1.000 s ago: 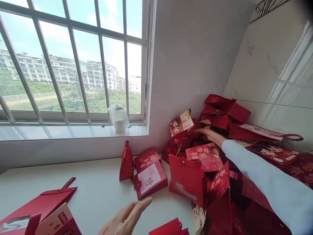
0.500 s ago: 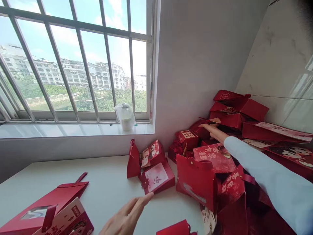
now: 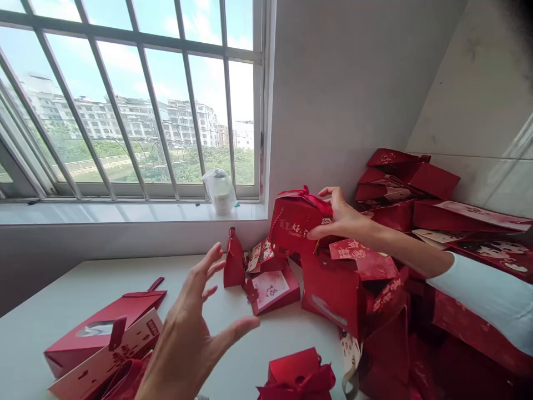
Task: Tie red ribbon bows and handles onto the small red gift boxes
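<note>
Red box (image 3: 287, 214), bow-topped with pale lettering, is pinched by the right hand (image 3: 342, 215); the left hand (image 3: 189, 322) is spread.

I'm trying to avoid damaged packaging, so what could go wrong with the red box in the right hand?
The right hand grips the red box at one side only, while the left hand is open and apart from it, so the box might tip or slip. 
The fingers are close to its ribbon bow, which could get squashed or pulled loose. 
The stacked boxes beyond the right arm lie at uneven angles; a bump might shift them.
</note>
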Available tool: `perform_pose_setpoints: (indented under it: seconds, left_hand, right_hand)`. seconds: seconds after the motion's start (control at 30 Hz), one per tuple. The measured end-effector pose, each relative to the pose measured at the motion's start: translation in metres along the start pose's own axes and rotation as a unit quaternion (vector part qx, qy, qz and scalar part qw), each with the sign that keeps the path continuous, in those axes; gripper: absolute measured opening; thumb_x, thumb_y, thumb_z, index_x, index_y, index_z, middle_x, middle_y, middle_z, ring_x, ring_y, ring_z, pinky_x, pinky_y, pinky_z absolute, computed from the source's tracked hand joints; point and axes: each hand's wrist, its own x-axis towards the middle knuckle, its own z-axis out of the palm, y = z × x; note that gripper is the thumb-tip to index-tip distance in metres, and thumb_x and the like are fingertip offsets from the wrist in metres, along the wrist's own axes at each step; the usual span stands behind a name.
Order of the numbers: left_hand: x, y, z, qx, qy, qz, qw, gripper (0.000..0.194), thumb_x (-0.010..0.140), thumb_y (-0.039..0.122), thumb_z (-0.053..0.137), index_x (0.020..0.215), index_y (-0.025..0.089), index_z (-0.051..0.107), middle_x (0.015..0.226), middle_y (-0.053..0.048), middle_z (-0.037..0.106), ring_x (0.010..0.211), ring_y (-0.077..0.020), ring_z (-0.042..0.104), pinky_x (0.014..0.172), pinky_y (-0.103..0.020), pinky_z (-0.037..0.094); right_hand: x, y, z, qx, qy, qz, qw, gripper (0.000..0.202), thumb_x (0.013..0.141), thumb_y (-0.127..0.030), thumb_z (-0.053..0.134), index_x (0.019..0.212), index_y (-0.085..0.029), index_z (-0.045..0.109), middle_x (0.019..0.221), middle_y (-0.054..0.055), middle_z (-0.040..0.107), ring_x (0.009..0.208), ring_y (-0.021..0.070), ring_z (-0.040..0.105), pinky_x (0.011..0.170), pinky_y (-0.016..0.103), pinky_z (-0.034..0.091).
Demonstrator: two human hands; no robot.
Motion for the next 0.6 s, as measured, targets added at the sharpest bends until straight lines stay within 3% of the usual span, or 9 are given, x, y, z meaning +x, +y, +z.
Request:
perform_pose_setpoints:
  seconds: [0.1, 0.27, 0.47, 0.6]
  left_hand:
    - [0.001, -0.001, -0.002, -0.018, 0.006, 0.010, 1.000, 0.106, 0.065, 0.057, 0.073, 0.148, 0.034, 0.011, 0.149, -0.011, 0.033, 0.135, -0.0321, 0.037, 0.099, -0.046, 0.048]
    - [-0.001, -0.002, -0.009, -0.002, -0.025, 0.028, 0.999, 0.110, 0.058, 0.053, 0.080, 0.146, 0.038, 0.016, 0.153, -0.007, 0.024, 0.137, -0.0361, 0.031, 0.100, -0.048, 0.047]
    - [0.000, -0.029, -0.016, 0.110, -0.089, 0.056, 0.988, 0.082, 0.071, 0.041, 0.069, 0.142, 0.038, 0.029, 0.143, -0.005, 0.041, 0.130, -0.0320, 0.041, 0.098, -0.043, 0.048]
    - [0.001, -0.055, -0.010, 0.151, -0.167, 0.024, 0.974, 0.078, 0.066, 0.040, 0.069, 0.138, 0.032, 0.039, 0.127, -0.007, 0.055, 0.116, -0.0316, 0.051, 0.090, -0.040, 0.050]
  right_hand:
    - [-0.018, -0.021, 0.034, -0.120, -0.113, -0.099, 0.981, 0.080, 0.044, -0.028, 0.087, 0.102, -0.026, 0.033, 0.095, -0.001, 0.050, 0.089, 0.0207, 0.056, 0.080, 0.036, 0.049]
    - [-0.033, -0.030, 0.073, -0.177, -0.277, -0.167, 0.930, 0.075, 0.052, -0.029, 0.082, 0.097, -0.025, 0.022, 0.102, 0.003, 0.042, 0.092, 0.0185, 0.049, 0.077, 0.032, 0.047]
    - [-0.030, -0.012, 0.100, -0.204, -0.349, -0.225, 0.886, 0.078, 0.050, -0.041, 0.081, 0.097, -0.025, 0.020, 0.108, 0.006, 0.037, 0.094, 0.0182, 0.047, 0.076, 0.030, 0.047]
    - [0.001, -0.001, 0.085, -0.238, -0.410, -0.203, 0.857, 0.073, 0.057, -0.046, 0.080, 0.109, -0.023, 0.033, 0.113, 0.004, 0.048, 0.100, 0.0170, 0.051, 0.085, 0.026, 0.045]
